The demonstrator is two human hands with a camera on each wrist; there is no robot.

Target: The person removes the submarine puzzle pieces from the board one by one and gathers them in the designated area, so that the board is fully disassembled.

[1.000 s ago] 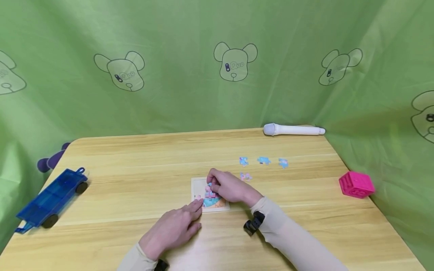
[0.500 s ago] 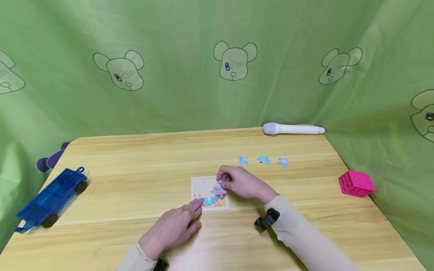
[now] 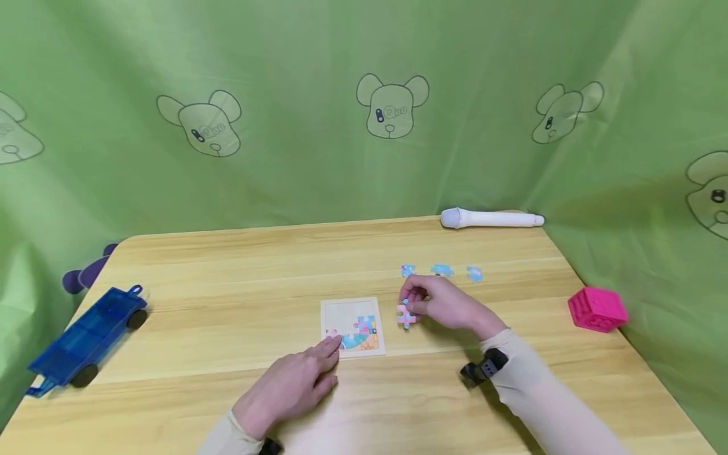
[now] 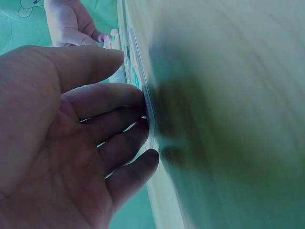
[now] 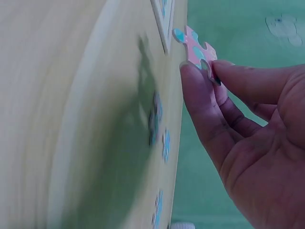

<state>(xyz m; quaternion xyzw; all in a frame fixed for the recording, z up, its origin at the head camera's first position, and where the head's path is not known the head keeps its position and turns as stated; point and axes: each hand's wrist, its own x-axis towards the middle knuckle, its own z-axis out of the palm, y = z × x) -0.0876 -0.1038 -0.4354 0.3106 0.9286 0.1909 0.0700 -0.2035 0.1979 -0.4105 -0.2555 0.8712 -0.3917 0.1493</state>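
My right hand (image 3: 446, 303) pinches a pink and blue jigsaw piece (image 3: 406, 315) between thumb and fingertips, just right of the puzzle tray. In the right wrist view this jigsaw piece (image 5: 193, 47) is held up off the table, its knobs showing. The pale square puzzle tray (image 3: 339, 309) lies flat; joined pieces (image 3: 366, 325) fill its lower right part, and a pinkish piece sits at its lower left. With fairly straight fingers, my left hand (image 3: 292, 382) rests on the tray's lower left edge, covering that corner. Its fingertips (image 4: 151, 157) touch the rim in the left wrist view.
Several loose blue jigsaw pieces (image 3: 442, 270) lie beyond my right hand, one partly hidden. A white toy microphone (image 3: 495, 218) lies at the table's back edge. A pink cube (image 3: 598, 309) stands at the right edge, a blue toy trailer (image 3: 88, 335) at the left. Green curtain (image 3: 296, 126) surrounds the table.
My right hand has moved right from above the tray, carrying the pinched jigsaw piece off it. More of the tray now shows. My left hand has stayed on the tray's corner.
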